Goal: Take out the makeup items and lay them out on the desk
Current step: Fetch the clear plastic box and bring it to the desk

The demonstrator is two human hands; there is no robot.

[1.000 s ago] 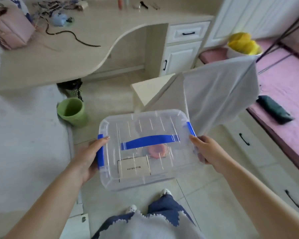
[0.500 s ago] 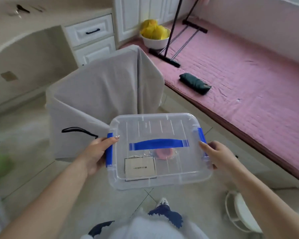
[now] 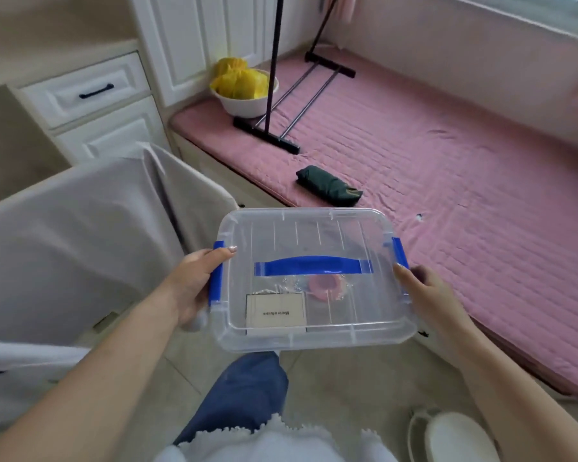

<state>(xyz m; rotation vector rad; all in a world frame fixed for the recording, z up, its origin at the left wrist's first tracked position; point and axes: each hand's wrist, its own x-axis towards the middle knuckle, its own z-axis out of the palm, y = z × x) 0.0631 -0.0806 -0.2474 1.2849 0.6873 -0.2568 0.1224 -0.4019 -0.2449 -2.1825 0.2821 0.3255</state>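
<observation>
I carry a clear plastic storage box [image 3: 314, 235] with a blue handle [image 3: 311, 265] and blue side clips, its lid closed. My left hand [image 3: 194, 281] grips the box's left end over the clip. My right hand [image 3: 424, 291] holds the right end. Through the lid a beige labelled card box [image 3: 276, 313] and a pink round item [image 3: 324, 285] in clear wrap lie inside. The desk is out of view.
A chair draped in grey cloth [image 3: 80, 235] stands at the left. White drawers [image 3: 84, 91] are behind it. A pink mattress [image 3: 464, 181] at the right holds a dark green pouch [image 3: 327, 185], a black rack stand [image 3: 274, 95] and a bowl of yellow things [image 3: 244, 85].
My view has swung right, away from the desk toward the pink mattress. Both hands kept their hold on the box, which stayed level in front of me.
</observation>
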